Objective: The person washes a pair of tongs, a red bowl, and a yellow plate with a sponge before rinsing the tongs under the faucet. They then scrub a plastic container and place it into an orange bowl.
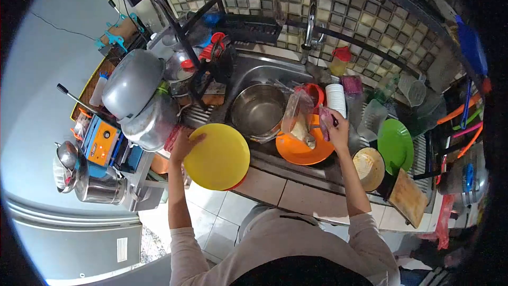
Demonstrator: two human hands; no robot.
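Observation:
My left hand (185,144) grips a yellow plate (218,157) by its left edge, thumb over the rim. A sliver of a red plate shows under its lower edge. A reddish mesh-like item (172,137) lies just beside that hand. In my right hand (337,126) is a pinkish-purple sponge (324,123), pinched over the sink. An orange plate (288,151) rests in the sink below it, partly covered by a clear plastic bag (298,114) with pale contents. To its left stands a steel pot (241,107).
The faucet (308,34) rises behind the sink. White stacked cups (336,100), a green plate (396,145), a food-stained bowl (369,168) and a wooden cutting board (408,197) sit on the right. Large aluminium pots (132,82) are piled at left beside a black rack.

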